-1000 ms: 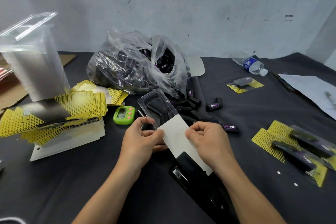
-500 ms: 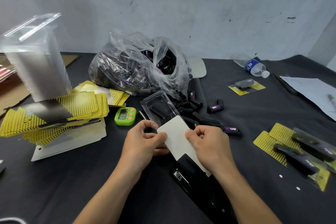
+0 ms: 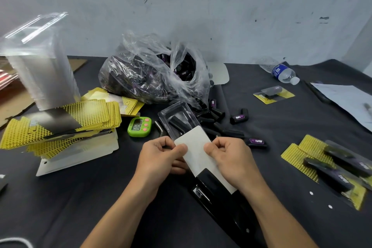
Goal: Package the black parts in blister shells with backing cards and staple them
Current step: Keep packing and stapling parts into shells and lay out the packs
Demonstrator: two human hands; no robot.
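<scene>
Head, left hand (image 3: 159,160), right hand (image 3: 232,159) pinching card (image 3: 198,152)

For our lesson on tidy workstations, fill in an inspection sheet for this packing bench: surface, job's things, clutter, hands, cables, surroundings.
Surface: table under black cloth; white specks at near right.
Job's things: blister shell and backing card held over the stapler; bag of black parts with loose parts spilled beside it; yellow card stack and clear shell stack at left; finished packs at right.
Clutter: green timer, water bottle, paper sheet.
Hands: left hand and right hand each pinch the backing card.
Cables: cord-like curve at near left edge; cannot tell what.
Surroundings: scuffed pale wall behind.
</scene>
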